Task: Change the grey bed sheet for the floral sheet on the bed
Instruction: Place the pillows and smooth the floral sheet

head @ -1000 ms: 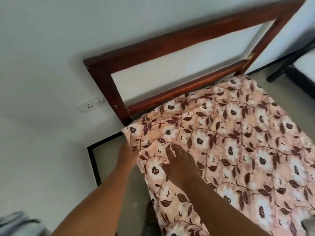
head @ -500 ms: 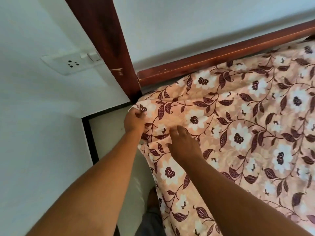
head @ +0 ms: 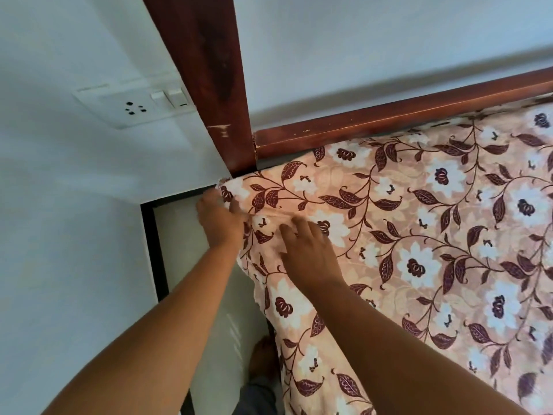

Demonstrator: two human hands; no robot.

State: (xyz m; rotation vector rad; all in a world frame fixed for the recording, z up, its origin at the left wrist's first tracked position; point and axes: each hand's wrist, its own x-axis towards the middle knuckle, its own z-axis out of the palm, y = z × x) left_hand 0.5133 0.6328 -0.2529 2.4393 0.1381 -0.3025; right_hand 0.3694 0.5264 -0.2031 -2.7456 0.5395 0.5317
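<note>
- Head view: the floral sheet [head: 419,235] lies spread over the top of the bed, reaching up to the wooden rail [head: 389,115] at the head end and hanging down over the near side.
- The left hand [head: 220,218] is at the sheet's corner, just below the dark wooden bedpost [head: 209,70], with its fingers curled round a fold of the fabric.
- The right hand [head: 308,250] rests on top of the sheet just beside the left, fingers extended and pressing the cloth flat, gripping nothing.
- A white socket plate [head: 134,106] with switches sits on the wall left of the post.
- A bare foot [head: 261,354] stands on the pale floor [head: 185,250] beside the bed.
</note>
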